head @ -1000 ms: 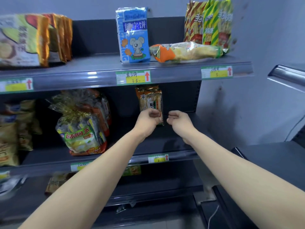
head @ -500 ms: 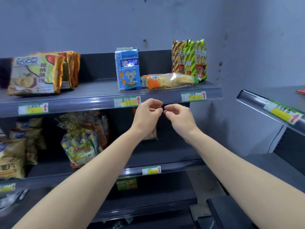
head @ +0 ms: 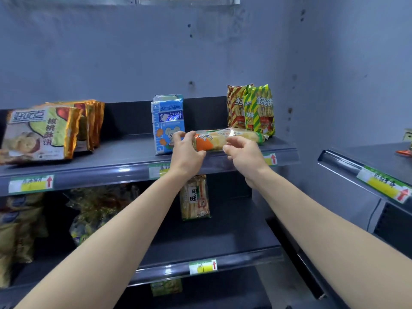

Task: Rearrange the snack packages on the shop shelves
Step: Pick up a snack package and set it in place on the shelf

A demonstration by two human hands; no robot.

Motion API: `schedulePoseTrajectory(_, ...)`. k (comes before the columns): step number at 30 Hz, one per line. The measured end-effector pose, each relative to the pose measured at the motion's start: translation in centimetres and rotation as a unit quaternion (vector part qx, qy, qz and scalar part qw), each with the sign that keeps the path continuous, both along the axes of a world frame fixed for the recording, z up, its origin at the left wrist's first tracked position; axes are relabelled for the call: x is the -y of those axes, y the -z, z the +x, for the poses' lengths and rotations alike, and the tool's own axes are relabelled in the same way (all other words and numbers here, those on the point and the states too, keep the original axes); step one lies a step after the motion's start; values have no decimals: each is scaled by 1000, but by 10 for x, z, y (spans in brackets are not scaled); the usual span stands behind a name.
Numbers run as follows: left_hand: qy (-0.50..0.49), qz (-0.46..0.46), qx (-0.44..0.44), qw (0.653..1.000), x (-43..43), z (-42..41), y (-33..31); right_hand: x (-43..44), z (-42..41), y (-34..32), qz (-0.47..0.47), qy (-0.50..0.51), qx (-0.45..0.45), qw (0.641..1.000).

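Now the orange-ended packet lies on its side at the front of the top shelf, just beside the blue packet. The left hand curls round its orange end. The right hand is half-curled before it, contact unclear. This looks like the grasping step; next, both hands should close and stand it upright.

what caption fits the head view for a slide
Left hand and right hand reach for the long clear-and-orange plastic snack packet lying flat on the dark grey metal top shelf.

Packet lying on top shelf, right of box, seemingly before bags.
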State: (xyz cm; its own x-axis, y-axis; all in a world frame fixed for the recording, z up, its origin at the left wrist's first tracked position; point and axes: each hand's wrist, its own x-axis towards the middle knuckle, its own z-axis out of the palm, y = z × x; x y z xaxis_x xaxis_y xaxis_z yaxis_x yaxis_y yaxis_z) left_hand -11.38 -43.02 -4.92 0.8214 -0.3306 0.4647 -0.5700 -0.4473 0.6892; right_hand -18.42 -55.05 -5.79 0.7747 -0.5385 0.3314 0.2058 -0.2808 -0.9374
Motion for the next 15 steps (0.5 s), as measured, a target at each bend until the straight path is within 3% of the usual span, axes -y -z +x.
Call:
schedulePoseTrajectory(7,-35,-9,29,999,8,18,-12,12,18,-2,40,1,-16,999)
schedulePoseTrajectory(15,-7,-55,34,998,15,20,-18,18,27,1,85,-20,-9,996)
